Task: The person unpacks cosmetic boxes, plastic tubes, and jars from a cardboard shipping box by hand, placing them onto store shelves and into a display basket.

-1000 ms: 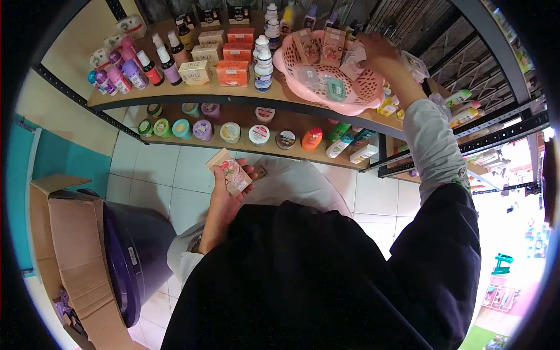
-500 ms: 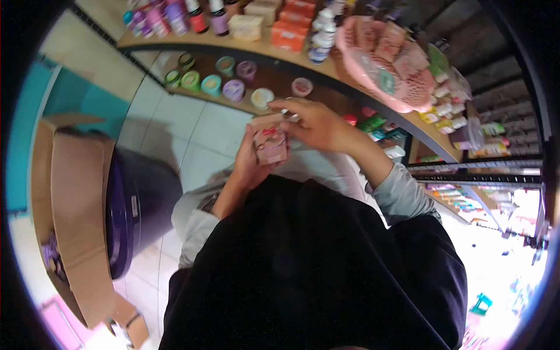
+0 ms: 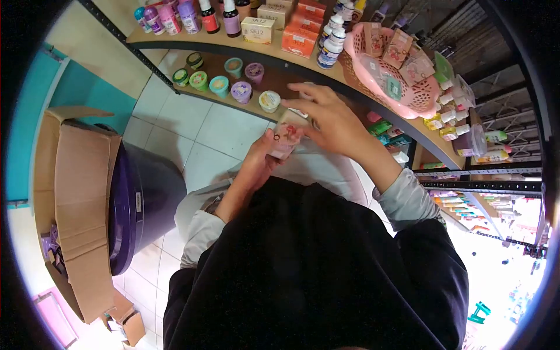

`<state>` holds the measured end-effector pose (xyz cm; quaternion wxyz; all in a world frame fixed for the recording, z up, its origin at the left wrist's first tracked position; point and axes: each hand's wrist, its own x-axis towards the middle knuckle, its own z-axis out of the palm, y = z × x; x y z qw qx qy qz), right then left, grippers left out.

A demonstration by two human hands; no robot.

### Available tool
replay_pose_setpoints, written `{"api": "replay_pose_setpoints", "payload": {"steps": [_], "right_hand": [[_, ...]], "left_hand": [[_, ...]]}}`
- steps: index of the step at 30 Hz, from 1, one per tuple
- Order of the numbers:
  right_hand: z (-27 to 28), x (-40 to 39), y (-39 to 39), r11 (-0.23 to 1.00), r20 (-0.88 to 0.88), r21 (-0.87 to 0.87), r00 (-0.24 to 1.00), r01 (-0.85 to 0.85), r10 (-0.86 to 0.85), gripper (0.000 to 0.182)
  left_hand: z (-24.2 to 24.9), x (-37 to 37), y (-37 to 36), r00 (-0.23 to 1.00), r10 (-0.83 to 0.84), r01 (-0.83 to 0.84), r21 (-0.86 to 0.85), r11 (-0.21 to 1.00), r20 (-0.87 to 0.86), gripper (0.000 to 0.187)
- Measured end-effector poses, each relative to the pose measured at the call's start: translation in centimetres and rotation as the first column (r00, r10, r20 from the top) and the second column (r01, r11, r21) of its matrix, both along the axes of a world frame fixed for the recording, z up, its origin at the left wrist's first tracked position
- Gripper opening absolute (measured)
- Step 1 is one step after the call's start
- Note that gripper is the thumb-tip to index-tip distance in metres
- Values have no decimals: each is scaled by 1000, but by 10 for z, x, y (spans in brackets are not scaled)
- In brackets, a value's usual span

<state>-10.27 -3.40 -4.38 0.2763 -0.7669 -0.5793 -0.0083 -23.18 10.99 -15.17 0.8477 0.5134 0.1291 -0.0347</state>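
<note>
A small pink box (image 3: 286, 137) with a red bow print is gripped in my left hand (image 3: 256, 160), in front of my lap. It leans to the right. Over its upper right corner is my right hand (image 3: 338, 125), fingers apart and stretched to the left. The right thumb is close to the box's edge; whether it touches cannot be made out. A white patch shows at the top of the box, under the right fingers. Beyond the hands, a tub with a yellow and white lid (image 3: 269, 101) stands on the lower shelf.
The upper shelf (image 3: 233, 45) bears bottles, cream and orange boxes (image 3: 300, 44), and a pink basket (image 3: 411, 105) with similar pink boxes. Several colourful tubs (image 3: 241, 92) line the lower shelf. At left stand a dark purple bin (image 3: 149, 198) and an open cardboard carton (image 3: 84, 216).
The pink box has moved up and right and now tilts more. My right hand has shifted right, its fingers reaching across the box's top. The view is sharper.
</note>
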Motion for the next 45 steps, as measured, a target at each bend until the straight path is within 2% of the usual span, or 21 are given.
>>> {"api": "replay_pose_setpoints", "payload": {"steps": [1, 2, 3, 4, 6, 7, 9, 10, 11, 13, 14, 17, 19, 22, 25, 28, 31, 34, 37, 40, 45], "right_hand": [[10, -8, 1, 999, 60, 2, 998, -37, 37, 47], [19, -14, 0, 998, 122, -2, 990, -69, 68, 49], [26, -18, -2, 975, 73, -200, 991, -98, 115, 49], [26, -17, -6, 962, 88, -250, 987, -110, 136, 47], [22, -13, -14, 928, 110, -347, 977, -135, 183, 41], [38, -8, -19, 945, 44, -297, 987, -137, 157, 37], [71, 11, -35, 995, -99, -102, 995, -15, 5, 37], [79, 40, -46, 1000, -35, 13, 999, 5, -4, 36], [98, 59, -56, 979, 25, 96, 983, 180, -184, 41], [127, 113, -71, 908, 80, 128, 908, 399, -411, 45], [127, 146, -78, 866, 177, 83, 848, 493, -499, 47], [104, 200, -83, 908, 194, -74, 899, 412, -393, 45], [102, 196, -77, 892, 235, -206, 905, 403, -355, 44], [90, 191, -67, 886, 208, -241, 913, 396, -352, 41], [79, 184, -58, 976, 271, -119, 952, 180, -142, 37], [73, 181, -53, 983, 291, -167, 956, 77, -26, 42], [77, 191, -57, 926, 131, -360, 989, 115, -72, 34], [83, 196, -64, 903, 120, -405, 988, 142, -101, 37], [93, 197, -75, 910, 143, -317, 962, 266, -231, 41], [85, 232, -82, 923, -58, -243, 945, 299, -321, 42], [73, 252, -80, 925, 60, -321, 979, 206, -197, 37]], "left_hand": [[-1, -1, 5, 998, -48, 54, 138, 989, -47, 71], [-2, -1, 4, 997, 23, -19, 61, 998, -72, 72], [0, -3, 0, 992, 84, -86, -15, 996, -98, 73], [3, -3, -4, 982, 139, -151, -89, 985, -128, 74], [15, -4, -4, 993, 112, -104, -220, 970, 26, 72], [20, -4, -2, 989, 112, -79, -282, 956, 101, 72], [26, -2, 0, 980, 143, -99, -285, 954, 139, 73], [27, -2, 2, 975, 163, -114, -287, 951, 152, 74], [16, -2, 6, 973, 172, -122, -291, 949, 153, 76], [12, -1, 6, 978, 152, -109, -276, 955, 140, 74], [12, 0, 6, 981, 141, -101, -267, 958, 135, 73], [11, 1, 3, 985, 121, -86, -260, 962, 119, 71], [12, 2, 1, 988, 112, -81, -270, 960, 103, 70], [14, 1, -1, 992, 77, -49, -256, 965, 103, 68], [11, 2, -1, 993, 52, -25, -249, 968, 103, 66], [11, 3, -1, 994, 45, -20, -247, 969, 96, 65], [12, 4, -2, 995, 37, -13, -240, 971, 94, 64], [14, 5, -3, 996, 32, -11, -233, 972, 89, 63], [13, 5, -2, 996, 32, -12, -236, 972, 81, 63], [13, 5, -2, 997, 30, -12, -237, 971, 75, 63], [11, 5, -2, 997, 20, -1, -241, 970, 74, 63]]}}
